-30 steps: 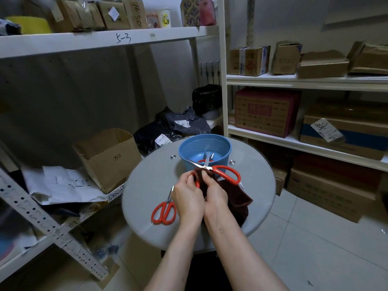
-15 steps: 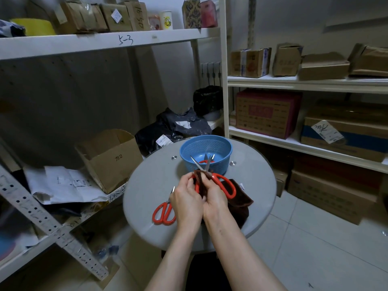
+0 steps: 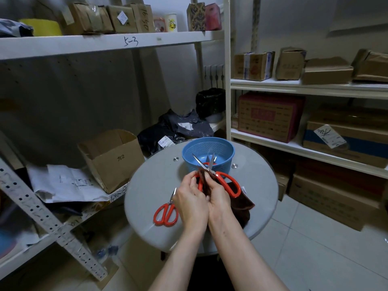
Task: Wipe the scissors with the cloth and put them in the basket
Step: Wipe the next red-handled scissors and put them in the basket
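Note:
Above the round grey table (image 3: 258, 185), my left hand (image 3: 190, 203) grips one red handle loop of a pair of red-handled scissors (image 3: 231, 182). Their blades point up and to the left over the basket's near rim. My right hand (image 3: 218, 198) presses a dark brown cloth (image 3: 241, 203) around the scissors near the pivot; the rest of the cloth hangs down to the table. A blue mesh basket (image 3: 207, 147) stands at the table's far side with another pair of scissors (image 3: 211, 160) inside. A third red-handled pair (image 3: 165, 213) lies flat on the table, left of my hands.
White metal shelves with cardboard boxes (image 3: 270, 116) line the right wall. On the left shelf sit an open cardboard box (image 3: 113, 158), loose papers (image 3: 63, 185) and black plastic bags (image 3: 178, 129). The floor (image 3: 315, 248) to the right is tiled.
The held scissors have swung from lying sideways with handles to the right to blades pointing up-left. My hands have shifted slightly along them with the cloth.

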